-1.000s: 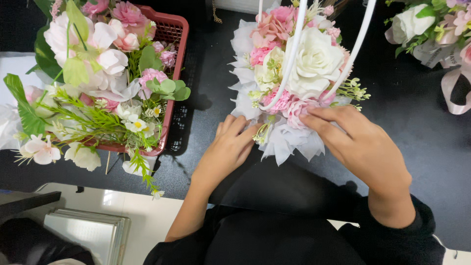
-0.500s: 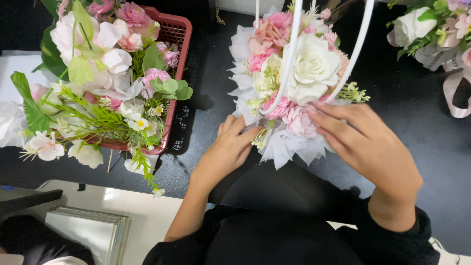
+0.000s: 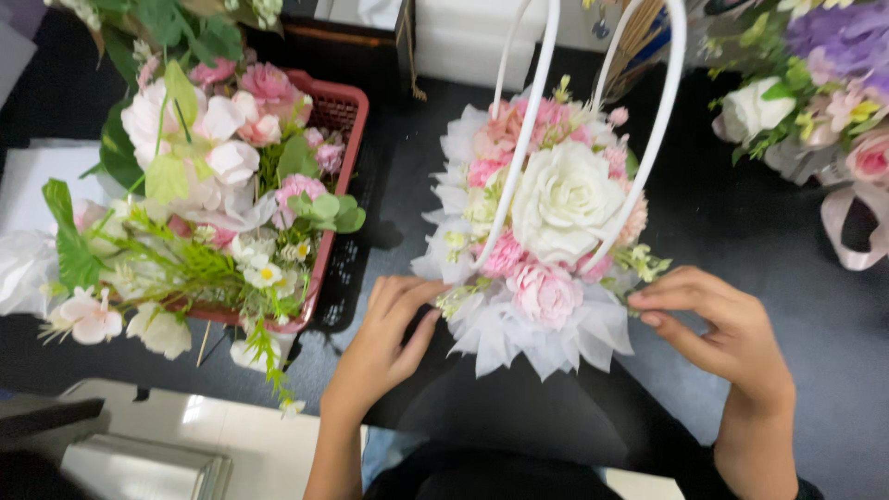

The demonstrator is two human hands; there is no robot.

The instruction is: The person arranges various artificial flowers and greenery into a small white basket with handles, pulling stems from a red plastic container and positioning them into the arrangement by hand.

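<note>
Nearest the camera, both forearms reach forward over a black table [image 3: 796, 306] toward a flower basket arrangement [image 3: 542, 236]. The left hand [image 3: 384, 338] lies palm down at the near left edge of the arrangement, fingers loosely together and slightly curled, their tips touching the white tissue frill [image 3: 519, 338] around its base; it grips nothing. The right hand [image 3: 727, 329] sits at the near right edge of the arrangement, fingers bent and drawn narrow, thumb and fingertips pinching at the frill's rim beside a small yellow-green sprig [image 3: 644, 264].

The arrangement stands on the table between the hands. It holds a large white rose [image 3: 565, 199] at its centre, ringed by pink blooms, and two white arched handles [image 3: 653, 139] rise over it.

Left of the arrangement, a red plastic crate [image 3: 343, 116] holds loose pink and white flowers with green leaves spilling over its near rim. Far right of the arrangement lies another bouquet [image 3: 815, 83] with purple, white and pink flowers and a pink ribbon [image 3: 847, 231].
</note>
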